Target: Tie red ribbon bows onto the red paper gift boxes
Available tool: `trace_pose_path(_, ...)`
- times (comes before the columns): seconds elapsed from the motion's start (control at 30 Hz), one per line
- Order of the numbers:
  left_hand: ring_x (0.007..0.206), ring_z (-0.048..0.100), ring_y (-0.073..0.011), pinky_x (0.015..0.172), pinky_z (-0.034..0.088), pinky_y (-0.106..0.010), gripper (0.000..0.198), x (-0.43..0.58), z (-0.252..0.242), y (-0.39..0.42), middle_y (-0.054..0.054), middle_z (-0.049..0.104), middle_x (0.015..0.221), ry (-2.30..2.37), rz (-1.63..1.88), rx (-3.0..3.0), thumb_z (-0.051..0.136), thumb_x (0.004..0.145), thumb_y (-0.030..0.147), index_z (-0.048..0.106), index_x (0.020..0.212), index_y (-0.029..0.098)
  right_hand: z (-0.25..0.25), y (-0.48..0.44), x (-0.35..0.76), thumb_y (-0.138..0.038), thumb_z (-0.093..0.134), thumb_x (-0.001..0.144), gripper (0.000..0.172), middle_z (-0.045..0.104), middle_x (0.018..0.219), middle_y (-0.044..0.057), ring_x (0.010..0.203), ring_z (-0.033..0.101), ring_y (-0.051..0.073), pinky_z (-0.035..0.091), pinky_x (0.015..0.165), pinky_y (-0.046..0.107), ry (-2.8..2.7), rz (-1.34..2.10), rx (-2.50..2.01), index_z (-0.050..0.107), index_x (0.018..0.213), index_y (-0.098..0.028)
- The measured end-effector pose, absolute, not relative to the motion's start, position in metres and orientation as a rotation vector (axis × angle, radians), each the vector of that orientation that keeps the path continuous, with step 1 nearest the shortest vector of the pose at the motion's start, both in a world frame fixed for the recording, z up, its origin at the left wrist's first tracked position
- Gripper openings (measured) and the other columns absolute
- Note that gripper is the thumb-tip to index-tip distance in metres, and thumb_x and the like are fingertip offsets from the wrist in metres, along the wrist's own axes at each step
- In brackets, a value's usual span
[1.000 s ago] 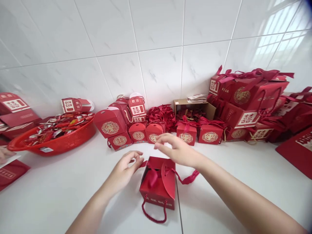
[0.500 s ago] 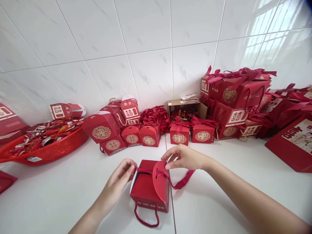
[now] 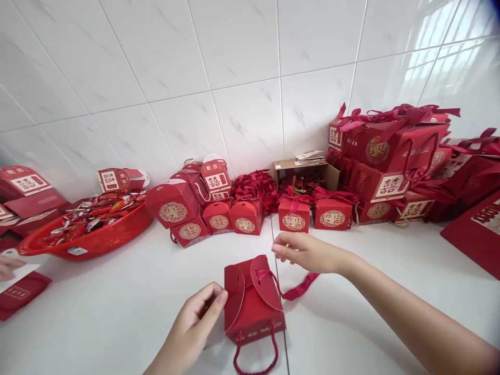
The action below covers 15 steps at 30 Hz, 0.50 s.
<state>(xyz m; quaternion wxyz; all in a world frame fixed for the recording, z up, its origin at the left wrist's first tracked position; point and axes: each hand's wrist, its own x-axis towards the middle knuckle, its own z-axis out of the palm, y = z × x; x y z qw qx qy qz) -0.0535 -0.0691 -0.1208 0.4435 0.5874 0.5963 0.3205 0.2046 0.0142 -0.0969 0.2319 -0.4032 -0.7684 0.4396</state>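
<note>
A red gift box (image 3: 255, 307) stands on the white table in front of me, its two rounded flaps lying over the top and a twisted cord handle hanging at the near side. Dark red ribbon (image 3: 299, 289) runs through the slot of the right flap, passes toward the left flap, and trails on the table at right. My left hand (image 3: 199, 317) is at the box's left edge, thumb and fingers closed together; what they pinch is hidden. Just beyond the box's far right corner, my right hand (image 3: 300, 250) hovers with loosely bent fingers, holding nothing visible.
Behind are red boxes (image 3: 246, 221), a ribbon heap (image 3: 255, 187) and an open carton (image 3: 333, 177). Beribboned boxes (image 3: 390, 151) are stacked at right. A red basket (image 3: 113, 242) of small packets stands at left. Another person's hand (image 3: 7, 266) shows at the left edge.
The left flap has folded down over the box top. My left hand has come nearer along the box's side, and my right hand has come off the right flap.
</note>
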Motion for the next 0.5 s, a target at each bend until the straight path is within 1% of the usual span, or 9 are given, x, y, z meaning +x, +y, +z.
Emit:
trace_pose_path(0.07, 0.062, 0.039, -0.0127, 0.060, 0.036, -0.022, 0.043, -0.056, -0.121, -0.070, 0.003, 0.041, 0.063, 1.479, 0.803, 1.500, 0.046, 0.082, 0.057, 0.044, 0.061, 0.019, -0.089, 0.008, 0.209, -0.052, 0.055, 0.081, 0.035, 0.065, 0.092, 0.004, 0.082, 0.059, 0.017, 0.047, 0.071, 0.028, -2.253, 1.276, -1.008, 0.063, 0.091, -0.019)
trace_pose_path(0.17, 0.067, 0.044, -0.0138, 0.065, 0.037, -0.022, 0.041, -0.060, -0.120, -0.070, 0.001, 0.046, 0.067, 1.424, 0.796, 1.493, 0.047, 0.083, 0.053, 0.048, 0.063, 0.018, -0.092, 0.004, 0.208, -0.049, 0.070, 0.068, 0.035, 0.064, 0.089, 0.002, 0.084, 0.057, 0.017, 0.045, 0.074, 0.026, -2.322, 1.369, -0.884, 0.064, 0.083, -0.019)
trace_pose_path(0.23, 0.064, 0.041, -0.0121, 0.062, 0.035, -0.021, 0.038, -0.064, -0.119, -0.070, 0.002, 0.045, 0.066, 1.399, 0.784, 1.426, 0.048, 0.083, 0.052, 0.049, 0.065, 0.018, -0.098, 0.005, 0.204, -0.048, 0.073, 0.065, 0.034, 0.061, 0.078, 0.001, 0.075, 0.056, 0.014, 0.044, 0.066, 0.024, -2.281, 1.465, -0.864, 0.062, 0.074, -0.017)
trace_pose_path(0.3, 0.057, 0.034, -0.0098, 0.055, 0.030, -0.020, 0.037, -0.070, -0.119, -0.070, 0.004, 0.039, 0.062, 1.405, 0.776, 1.341, 0.051, 0.082, 0.051, 0.047, 0.065, 0.018, -0.104, 0.007, 0.202, -0.046, 0.071, 0.068, 0.033, 0.057, 0.066, -0.001, 0.062, 0.053, 0.010, 0.041, 0.056, 0.022, -2.190, 1.652, -0.832, 0.059, 0.069, -0.015)
trace_pose_path(0.37, 0.053, 0.027, -0.0087, 0.050, 0.024, -0.020, 0.037, -0.076, -0.119, -0.070, 0.006, 0.034, 0.059, 1.423, 0.765, 1.280, 0.055, 0.080, 0.050, 0.047, 0.064, 0.018, -0.106, 0.010, 0.204, -0.043, 0.071, 0.069, 0.032, 0.055, 0.060, -0.003, 0.052, 0.050, 0.007, 0.036, 0.049, 0.020, -2.083, 1.841, -0.792, 0.055, 0.070, -0.015)
trace_pose_path(0.4, 0.052, 0.026, -0.0085, 0.049, 0.022, -0.020, 0.036, -0.078, -0.119, -0.070, 0.006, 0.035, 0.059, 1.430, 0.754, 1.270, 0.056, 0.079, 0.050, 0.048, 0.064, 0.018, -0.107, 0.011, 0.205, -0.041, 0.073, 0.068, 0.032, 0.056, 0.059, -0.004, 0.049, 0.049, 0.006, 0.034, 0.047, 0.019, -2.046, 1.902, -0.779, 0.053, 0.071, -0.016)
trace_pose_path(0.43, 0.053, 0.028, -0.0087, 0.049, 0.023, -0.020, 0.035, -0.080, -0.119, -0.070, 0.005, 0.038, 0.060, 1.434, 0.743, 1.276, 0.058, 0.078, 0.049, 0.051, 0.065, 0.017, -0.106, 0.012, 0.206, -0.040, 0.074, 0.066, 0.034, 0.056, 0.059, -0.004, 0.047, 0.049, 0.006, 0.033, 0.045, 0.018, -2.021, 1.940, -0.779, 0.052, 0.073, -0.016)
trace_pose_path(0.5, 0.058, 0.037, -0.0102, 0.053, 0.028, -0.020, 0.031, -0.083, -0.118, -0.071, 0.002, 0.047, 0.066, 1.443, 0.729, 1.314, 0.060, 0.077, 0.047, 0.057, 0.069, 0.017, -0.104, 0.013, 0.208, -0.042, 0.074, 0.066, 0.035, 0.055, 0.059, -0.005, 0.045, 0.048, 0.006, 0.030, 0.042, 0.017, -2.017, 1.940, -0.825, 0.051, 0.077, -0.017)
